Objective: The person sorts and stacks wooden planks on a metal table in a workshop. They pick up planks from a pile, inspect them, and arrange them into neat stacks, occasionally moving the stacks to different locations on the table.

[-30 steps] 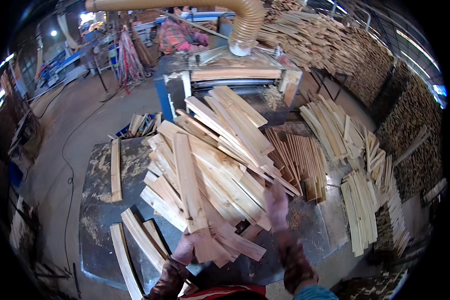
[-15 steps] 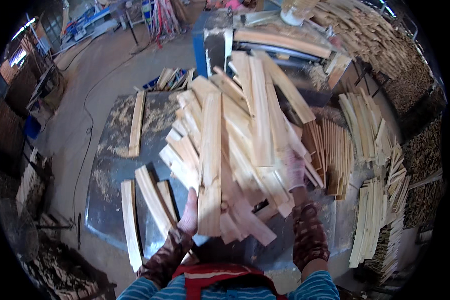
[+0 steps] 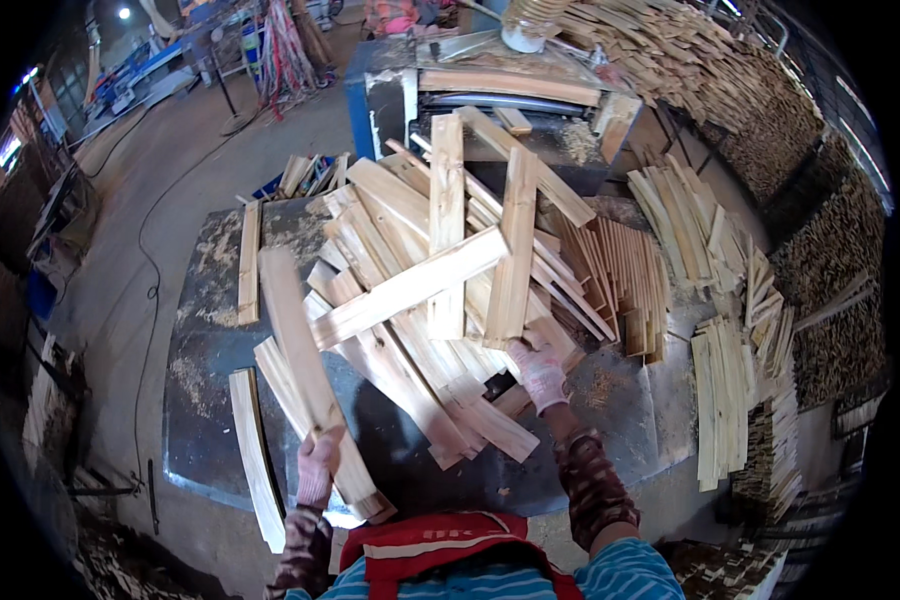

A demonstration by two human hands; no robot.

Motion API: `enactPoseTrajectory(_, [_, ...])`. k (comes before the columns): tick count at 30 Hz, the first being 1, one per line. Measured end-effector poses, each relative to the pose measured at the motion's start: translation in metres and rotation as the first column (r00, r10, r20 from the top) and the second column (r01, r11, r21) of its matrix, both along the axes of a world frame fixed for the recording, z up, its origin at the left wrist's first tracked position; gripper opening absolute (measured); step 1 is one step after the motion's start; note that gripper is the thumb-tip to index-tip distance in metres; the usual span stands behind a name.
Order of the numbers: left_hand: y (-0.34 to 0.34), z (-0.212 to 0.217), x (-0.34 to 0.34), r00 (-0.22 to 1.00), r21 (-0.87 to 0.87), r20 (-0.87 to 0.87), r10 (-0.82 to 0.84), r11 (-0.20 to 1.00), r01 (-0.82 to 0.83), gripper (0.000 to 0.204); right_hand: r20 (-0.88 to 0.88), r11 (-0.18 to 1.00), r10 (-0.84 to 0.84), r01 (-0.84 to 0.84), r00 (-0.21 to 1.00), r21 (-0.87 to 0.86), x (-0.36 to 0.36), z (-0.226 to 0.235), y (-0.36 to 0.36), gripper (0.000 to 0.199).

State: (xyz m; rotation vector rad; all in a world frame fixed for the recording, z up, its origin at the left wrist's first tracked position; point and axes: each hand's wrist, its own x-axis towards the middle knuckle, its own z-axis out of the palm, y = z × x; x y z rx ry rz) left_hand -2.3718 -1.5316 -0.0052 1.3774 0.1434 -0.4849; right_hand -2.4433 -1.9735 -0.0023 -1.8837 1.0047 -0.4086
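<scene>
My left hand (image 3: pixel 318 465), in a pale glove, is closed around a long wooden board (image 3: pixel 305 345) near its lower end. That board slants over other boards at the left of the pile. My right hand (image 3: pixel 538 375), also gloved, grips the near end of another wooden board (image 3: pixel 513 250), which points away from me over the pile. Between them, a light plank (image 3: pixel 410 287) lies diagonally across the heap of loose boards (image 3: pixel 385 370). An upright-lying plank (image 3: pixel 448 200) rests on the heap beside the right hand's board.
The dark metal table (image 3: pixel 610 430) carries sawdust and single boards (image 3: pixel 248 265) at left. Thin reddish-brown slats (image 3: pixel 630 275) stand in a row at right, with stacked boards (image 3: pixel 720 400) beyond. A blue-sided machine (image 3: pixel 360 115) is at the far side; a cable (image 3: pixel 148 240) crosses the floor.
My left hand has moved left and nearer me, now holding a slanted board. My right hand has shifted left onto a board's end. A plank now lies diagonally across the heap.
</scene>
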Motion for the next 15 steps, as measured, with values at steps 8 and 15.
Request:
enactPoseTrajectory(8, [0.061,-0.123,-0.027,0.978,0.948,-0.001,-0.210,0.311,0.068,0.053,-0.132,0.912,0.015,-0.068,0.991,-0.405,0.025,0.037,0.026,0.092])
enactPoseTrajectory(15, [-0.081,0.000,0.069,0.700,0.812,0.525,-0.485,0.533,-0.239,0.097,-0.241,0.750,-0.079,-0.101,0.967,-0.653,0.048,0.015,0.048,0.097])
